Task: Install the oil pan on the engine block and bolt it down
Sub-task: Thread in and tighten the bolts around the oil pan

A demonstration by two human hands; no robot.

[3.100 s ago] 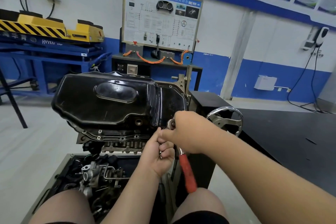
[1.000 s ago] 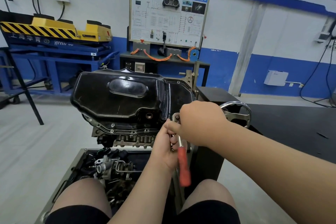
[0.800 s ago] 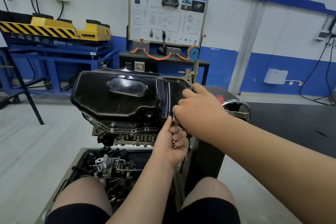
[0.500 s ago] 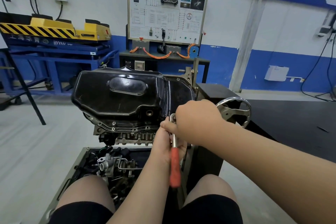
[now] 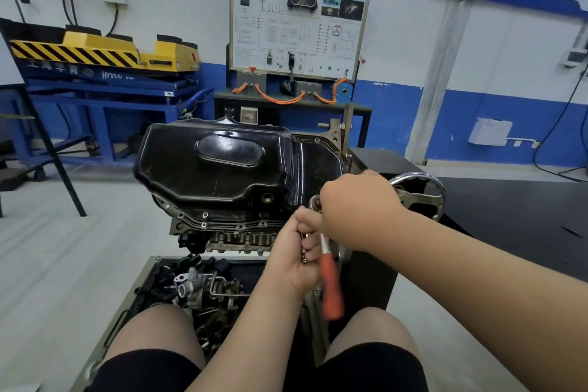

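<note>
As oil pan sat on engine block, right hand grip wrapped the head of the ratchet, left hand grip pinched small metal pieces.

This was an automotive training workshop. An engine capped with a black oil pan was mounted beside a steel handwheel on its right. Behind the engine stood a teaching board with a wiring diagram, instrument cluster and orange cables. To the engine's rear left was a yellow hazard-striped lift on a blue frame. Below the engine lay a tray of loose parts.
</note>
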